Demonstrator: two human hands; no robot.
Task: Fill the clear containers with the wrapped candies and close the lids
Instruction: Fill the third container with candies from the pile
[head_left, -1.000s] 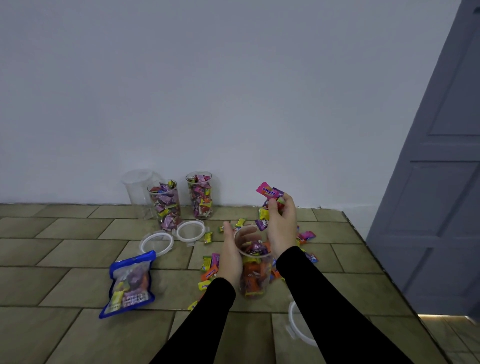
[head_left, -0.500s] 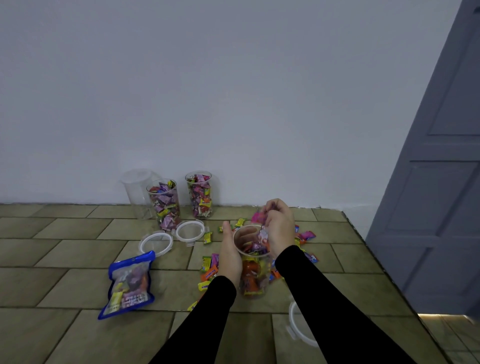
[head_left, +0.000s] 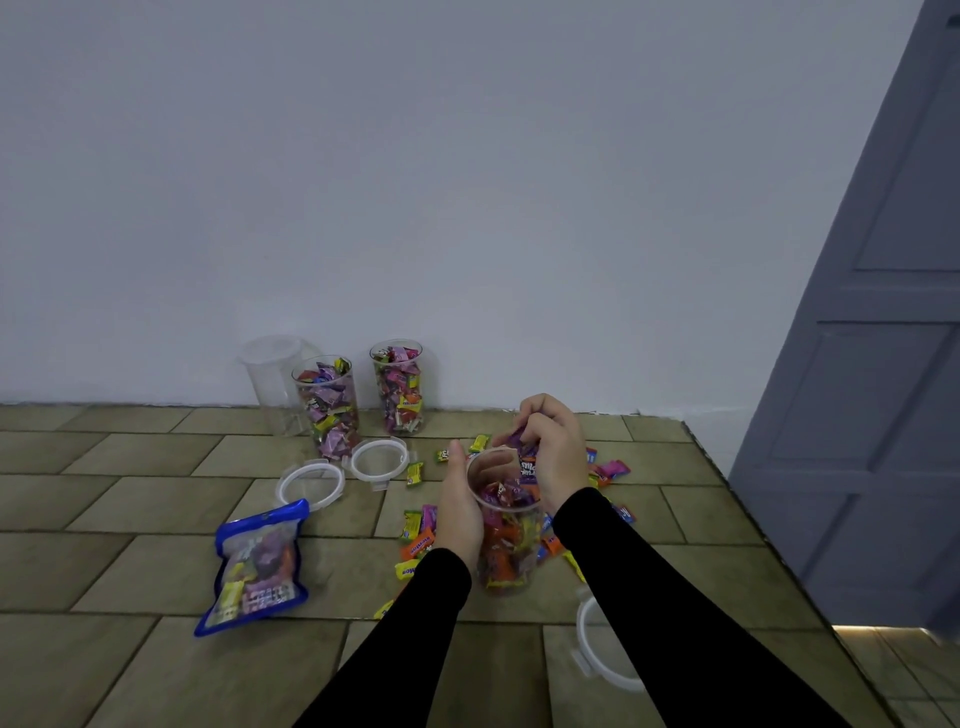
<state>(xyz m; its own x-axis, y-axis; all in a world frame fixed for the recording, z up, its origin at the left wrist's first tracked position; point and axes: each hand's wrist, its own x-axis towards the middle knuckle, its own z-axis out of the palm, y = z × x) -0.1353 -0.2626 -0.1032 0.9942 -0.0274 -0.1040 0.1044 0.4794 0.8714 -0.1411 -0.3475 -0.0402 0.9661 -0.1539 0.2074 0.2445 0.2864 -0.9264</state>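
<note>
My left hand (head_left: 460, 512) grips a clear container (head_left: 508, 551) standing on the tiled floor, more than half full of wrapped candies. Above its open rim my right hand (head_left: 553, 447) pinches a few purple wrapped candies (head_left: 525, 460). Loose candies (head_left: 418, 540) lie scattered on the tiles around the container. Two other filled clear containers (head_left: 326, 402) (head_left: 399, 387) stand near the wall without lids, beside an empty one (head_left: 270, 379). Three white-rimmed lids lie flat on the floor: two (head_left: 310, 483) (head_left: 379, 457) left of my hands and one (head_left: 602, 649) under my right forearm.
A blue candy bag (head_left: 254, 564) lies on the floor to the left. A white wall runs behind the containers. A grey-blue door (head_left: 872, 364) stands at the right, past the edge of the tiled surface.
My right hand came down from a raised position with a pink candy to the container's rim and now pinches purple candies there. My left hand kept hold of the container.
</note>
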